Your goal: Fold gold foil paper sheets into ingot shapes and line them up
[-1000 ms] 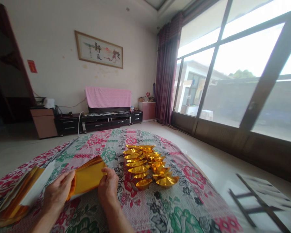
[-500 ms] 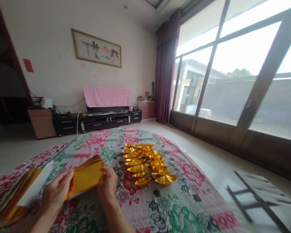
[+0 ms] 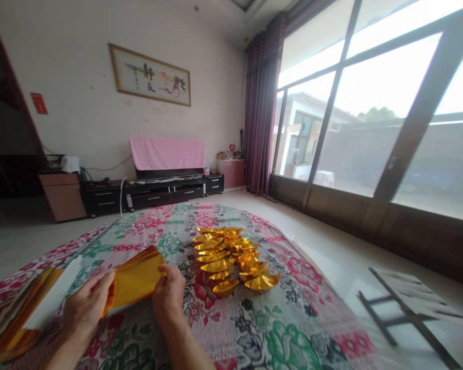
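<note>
My left hand (image 3: 85, 304) grips the left end of a stack of gold foil paper (image 3: 138, 283), thumb on top. At the stack's right edge, my right hand (image 3: 170, 294) pinches the paper between thumb and fingers. The sheets are slightly fanned at the far side. Two rows of folded gold paper ingots (image 3: 216, 265) stand on the cloth to the right of my hands. Left of my left hand lies another bundle of gold paper (image 3: 17, 336) with a white sheet (image 3: 52, 298) along it.
A flowered cloth (image 3: 231, 329) covers the rounded table. On the floor to the right is a low stool (image 3: 412, 293). Glass doors (image 3: 370, 139) line the right side. Across the room stands a black low cabinet (image 3: 154, 198) below a pink cloth (image 3: 167, 153).
The whole view has shifted slightly, so things appear a little further left. Both hands keep the same hold on the gold paper stack; the ingots stay put.
</note>
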### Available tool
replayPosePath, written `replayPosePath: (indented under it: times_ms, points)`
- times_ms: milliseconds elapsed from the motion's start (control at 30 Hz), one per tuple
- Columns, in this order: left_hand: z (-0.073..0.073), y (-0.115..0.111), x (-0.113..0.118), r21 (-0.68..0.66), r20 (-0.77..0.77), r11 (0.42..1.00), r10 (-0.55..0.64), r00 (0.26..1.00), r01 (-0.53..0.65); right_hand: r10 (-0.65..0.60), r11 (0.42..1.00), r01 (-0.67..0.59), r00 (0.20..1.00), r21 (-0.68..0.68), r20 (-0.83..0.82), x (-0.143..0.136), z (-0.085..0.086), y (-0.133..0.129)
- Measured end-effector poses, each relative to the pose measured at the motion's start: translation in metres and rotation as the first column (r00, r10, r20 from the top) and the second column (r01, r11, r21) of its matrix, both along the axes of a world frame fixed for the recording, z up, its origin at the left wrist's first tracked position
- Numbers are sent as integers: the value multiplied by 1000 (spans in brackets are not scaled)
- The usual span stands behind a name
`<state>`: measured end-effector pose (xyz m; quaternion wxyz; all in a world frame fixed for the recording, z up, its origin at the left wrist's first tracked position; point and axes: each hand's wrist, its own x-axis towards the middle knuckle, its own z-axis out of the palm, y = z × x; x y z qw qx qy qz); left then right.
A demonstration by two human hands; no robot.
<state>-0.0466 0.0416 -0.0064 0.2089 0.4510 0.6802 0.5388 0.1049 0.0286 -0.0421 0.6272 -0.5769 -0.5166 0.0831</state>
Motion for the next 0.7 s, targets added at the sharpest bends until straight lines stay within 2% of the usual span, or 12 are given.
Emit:
replayPosePath:
  times_ms: [33,133,300,400,567,700]
  points:
    - [4,-3,2,-57,46,998,11,999,-8,2,1000,-2,1000,3,0,0,0,0]
    - [11,-8,7,-106,118,994,24,993,-11,1,1000,-1,1000,9,10,1,1,-1]
    - [2,0,3,-63,170,998,6,985,5,-2,1000,2,1000,-1,-15,1,4,-1]
    - [-2,3,0,-53,108,998,37,993,-31,27,999,-28,999,-24,-34,3,7,-2]
    - [4,-1,2,-17,62,1000,-9,998,10,102,990,-115,984,-86,-144,10,16,-3]
    - [2,0,2,23,-12,1000,-9,1000,9,125,989,-139,968,-51,-217,13,17,-2]
